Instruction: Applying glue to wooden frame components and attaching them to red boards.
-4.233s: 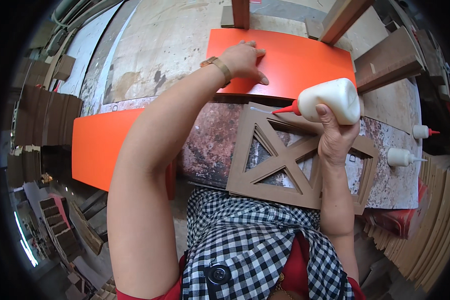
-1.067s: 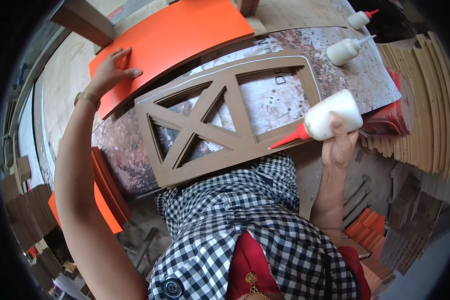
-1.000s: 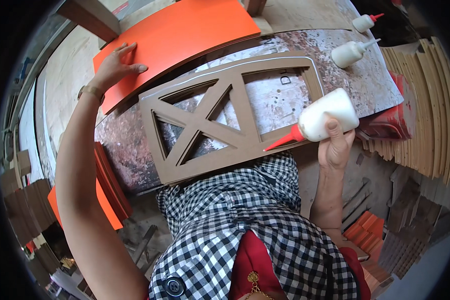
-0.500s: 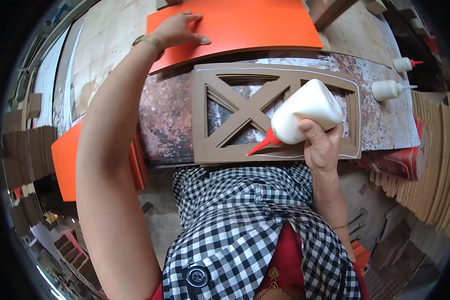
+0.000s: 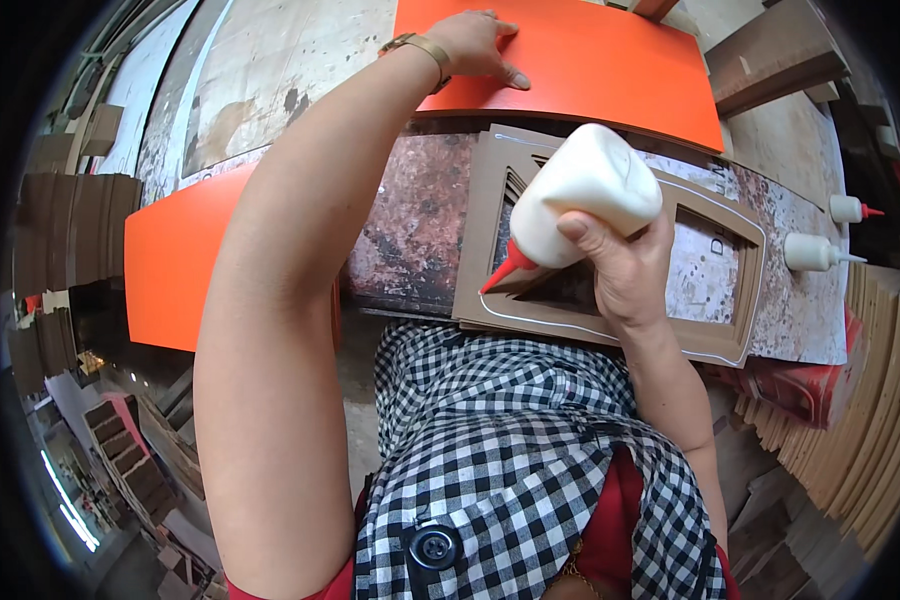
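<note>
In the head view, my left hand (image 5: 475, 48) lies with fingers and thumb spread on an orange panel (image 5: 610, 70) at the far side of the table (image 5: 415, 200); its palm is turned from view, so I cannot tell how firmly it presses. The panel's far edge runs out at the top. My right hand (image 5: 632, 270) is clamped round a white squeeze bottle (image 5: 585, 185), tilted nozzle-down. I see my thumb across it, but the bottle hides most of the other fingers. Its red nozzle (image 5: 505, 267) points at the near left corner of a brown cut-out frame (image 5: 487, 200), at the end of a white line (image 5: 545, 323); whether the tip touches is too small to tell. The frame lies on the table just in front of me, layered edges beneath it, too tightly stacked for me to count. The bottle and my hand cover much of its crossed bars and part of its far rail. My left forearm hides part of a second orange panel (image 5: 185, 265). Two smaller bottles, one red-tipped (image 5: 845, 209) and one pale-tipped (image 5: 810, 252), lie at the right. Below them, a red object (image 5: 815, 390) is half tucked under the table, its shape unclear
</note>
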Motion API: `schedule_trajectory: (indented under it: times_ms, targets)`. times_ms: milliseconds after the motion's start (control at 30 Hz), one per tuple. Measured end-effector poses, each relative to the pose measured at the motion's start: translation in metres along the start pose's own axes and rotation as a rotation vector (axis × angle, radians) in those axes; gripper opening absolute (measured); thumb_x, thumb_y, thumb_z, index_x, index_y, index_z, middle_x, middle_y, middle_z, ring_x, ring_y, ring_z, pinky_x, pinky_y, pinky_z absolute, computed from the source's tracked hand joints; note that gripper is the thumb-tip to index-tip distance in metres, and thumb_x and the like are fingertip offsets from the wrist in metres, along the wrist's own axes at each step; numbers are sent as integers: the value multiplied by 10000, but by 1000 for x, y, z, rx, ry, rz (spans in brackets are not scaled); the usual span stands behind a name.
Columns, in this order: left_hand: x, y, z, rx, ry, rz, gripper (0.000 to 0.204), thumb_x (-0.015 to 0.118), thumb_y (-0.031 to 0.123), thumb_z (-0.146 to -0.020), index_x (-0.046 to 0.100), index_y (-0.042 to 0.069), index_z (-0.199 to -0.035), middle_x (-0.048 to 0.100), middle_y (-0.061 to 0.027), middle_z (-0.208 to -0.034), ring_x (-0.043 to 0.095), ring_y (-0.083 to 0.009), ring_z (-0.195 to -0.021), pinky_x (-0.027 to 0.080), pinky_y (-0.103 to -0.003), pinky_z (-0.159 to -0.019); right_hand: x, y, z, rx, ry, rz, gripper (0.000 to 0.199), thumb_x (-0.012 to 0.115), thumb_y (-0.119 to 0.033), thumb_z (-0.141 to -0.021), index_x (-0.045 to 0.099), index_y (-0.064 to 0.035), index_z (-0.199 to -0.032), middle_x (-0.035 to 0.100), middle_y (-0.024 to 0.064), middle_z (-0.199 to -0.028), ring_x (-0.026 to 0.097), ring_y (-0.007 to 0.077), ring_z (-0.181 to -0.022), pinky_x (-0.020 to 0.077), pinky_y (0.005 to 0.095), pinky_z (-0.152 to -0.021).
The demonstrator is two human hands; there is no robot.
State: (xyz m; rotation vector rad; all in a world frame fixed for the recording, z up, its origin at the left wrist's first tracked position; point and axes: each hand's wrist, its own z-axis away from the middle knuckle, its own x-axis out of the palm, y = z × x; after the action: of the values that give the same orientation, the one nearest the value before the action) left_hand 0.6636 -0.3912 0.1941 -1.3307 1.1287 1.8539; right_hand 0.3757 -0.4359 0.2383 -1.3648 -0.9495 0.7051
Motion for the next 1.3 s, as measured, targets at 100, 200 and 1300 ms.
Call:
schedule_trajectory:
  times_ms: [100, 200, 1300]
  targets:
    - [7, -3, -4, -24, 19, -27, 739, 699, 549, -632, 550, 66, -1171, 528, -182, -1160, 523, -346, -1012, 424, -391, -891, 5, 1, -16, -27, 1, 30, 502, 782, -103, -675, 515, 18, -1082, 640, 137, -931, 636, 195, -763, 539, 262, -680]
    - [14, -7, -7, -109, 39, -46, 875, 736, 602, -550, 515, 128, -1250, 480, -126, -1276, 484, -295, -1128, 393, -381, -961, 9, -1, -35, -61, 26, 7, 482, 777, -107, -683, 522, 21, -1071, 641, 137, -921, 635, 191, -756, 539, 256, -672]
    - [19, -18, -4, -87, 103, -39, 915, 733, 618, -549, 482, 135, -1285, 386, -164, -1367, 394, -297, -1246, 343, -373, -1015, -82, -19, -18, -158, 245, 83, 443, 763, -56, -687, 539, 22, -1061, 641, 128, -898, 627, 183, -740, 526, 244, -665]
